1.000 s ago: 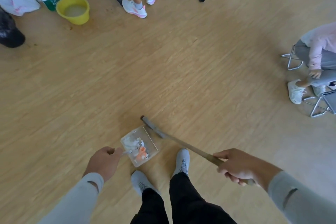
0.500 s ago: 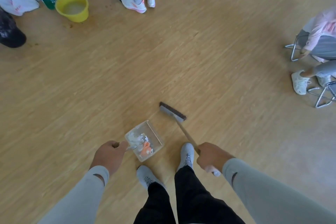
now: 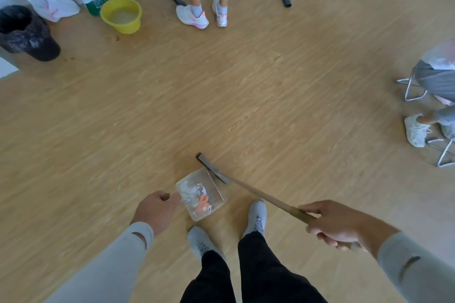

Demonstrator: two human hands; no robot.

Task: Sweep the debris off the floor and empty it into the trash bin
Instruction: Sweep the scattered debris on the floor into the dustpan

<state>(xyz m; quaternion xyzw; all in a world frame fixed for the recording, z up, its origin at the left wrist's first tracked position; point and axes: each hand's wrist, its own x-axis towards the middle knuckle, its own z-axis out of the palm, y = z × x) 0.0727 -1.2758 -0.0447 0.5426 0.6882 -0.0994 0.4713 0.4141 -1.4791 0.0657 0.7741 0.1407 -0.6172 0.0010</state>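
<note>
Head camera looks down at a wide wooden floor, light brown with long plank lines. Far off at the top left, by the wall, stands the trash bin, dark and lined with a black bag; what is inside cannot be seen. Near it sits a yellow bucket with something pale in the bottom, and a white plastic bag lies between the two, closer to the wall.

Close to the person's grey shoes lies the broom. It has a long thin brown stick and a dark flat head, and the head rests on the floor right at the open edge of the dustpan. The dustpan is small, clear and box-shaped, sitting flat on the floor just ahead of the shoes.

The right hand is curled tight around the near end of the broom stick, fingers wrapped under it. The left hand is closed too, pinching the short handle of the dustpan at its near left corner.

Inside the dustpan is the debris: a little heap of white crumpled bits and some orange bits. They are piled toward the back, near the handle. The front part by the broom head looks bare.
</note>
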